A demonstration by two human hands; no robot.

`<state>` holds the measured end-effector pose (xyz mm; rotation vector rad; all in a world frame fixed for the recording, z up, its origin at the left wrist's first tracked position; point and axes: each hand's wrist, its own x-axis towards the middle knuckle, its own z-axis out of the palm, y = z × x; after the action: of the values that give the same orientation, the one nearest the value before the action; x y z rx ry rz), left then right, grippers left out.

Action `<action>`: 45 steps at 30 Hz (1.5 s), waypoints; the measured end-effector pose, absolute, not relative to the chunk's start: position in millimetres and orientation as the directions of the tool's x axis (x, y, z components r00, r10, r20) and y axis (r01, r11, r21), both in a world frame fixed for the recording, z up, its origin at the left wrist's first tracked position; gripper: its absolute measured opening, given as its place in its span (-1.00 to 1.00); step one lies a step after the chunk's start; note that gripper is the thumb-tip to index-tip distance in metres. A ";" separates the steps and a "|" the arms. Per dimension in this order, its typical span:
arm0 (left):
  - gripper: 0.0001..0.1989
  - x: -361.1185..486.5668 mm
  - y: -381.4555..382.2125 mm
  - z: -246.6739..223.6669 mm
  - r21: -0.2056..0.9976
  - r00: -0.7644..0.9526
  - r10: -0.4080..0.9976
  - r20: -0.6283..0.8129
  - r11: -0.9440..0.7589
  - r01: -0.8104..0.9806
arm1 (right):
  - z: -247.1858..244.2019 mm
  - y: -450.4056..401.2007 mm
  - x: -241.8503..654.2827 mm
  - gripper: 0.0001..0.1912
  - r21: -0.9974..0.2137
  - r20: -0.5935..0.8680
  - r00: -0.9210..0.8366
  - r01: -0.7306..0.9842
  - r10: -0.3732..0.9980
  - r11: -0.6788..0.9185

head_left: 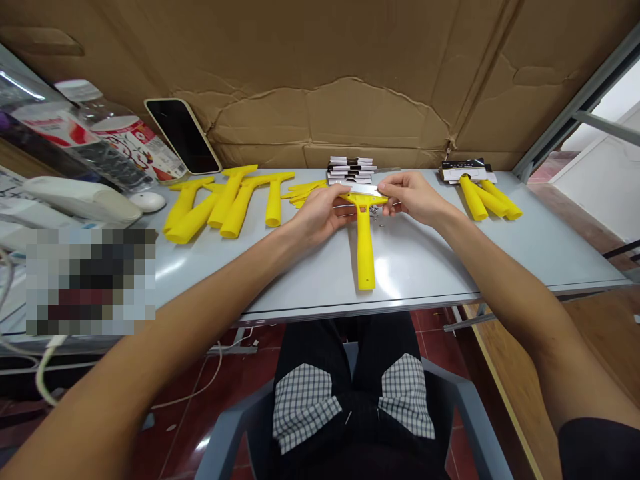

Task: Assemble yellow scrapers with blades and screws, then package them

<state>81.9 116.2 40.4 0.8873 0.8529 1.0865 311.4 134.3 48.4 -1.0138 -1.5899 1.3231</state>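
A yellow scraper (366, 247) points its handle toward me, with a thin metal blade (364, 189) across its wide head. My left hand (323, 212) pinches the left end of the head and blade. The right end is between the fingers of my right hand (411, 197). Just behind the head, small screws (374, 212) lie loose on the table. Beyond my hands sits a stack of black-and-white blade packs (350, 168). Thin yellow strips (305, 192) lie beside my left hand, partly hidden by it.
Several yellow scraper handles (233, 203) lie to the left on the grey table (300, 280). More yellow scrapers (483, 197) with black-and-white heads rest at the right. A phone (183, 137) leans on the cardboard (325, 113) beside plastic bottles (125, 133). A white mouse (147, 201) is nearby.
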 end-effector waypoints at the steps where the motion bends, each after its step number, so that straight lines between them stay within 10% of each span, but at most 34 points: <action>1: -0.94 81.9 115.8 40.5 0.910 0.249 0.960 -0.126 0.212 -0.358 | 47.8 134.9 311.7 -0.52 -0.990 0.089 -0.343 0.069 0.935 0.120; 25: -0.85 81.3 110.4 38.6 0.888 0.211 0.947 -0.243 0.305 -0.344 | 43.1 123.3 295.6 -0.76 -0.992 0.084 -0.225 0.069 0.971 0.102; 45: -0.81 72.4 96.9 43.2 0.947 0.105 0.970 -0.219 0.237 -0.219 | 52.5 105.3 282.2 -0.44 -0.996 -0.045 -0.182 0.081 0.982 -0.031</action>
<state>72.4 96.9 43.2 0.9100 1.0844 1.0842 282.2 105.3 52.5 -1.2021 -1.3859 1.3363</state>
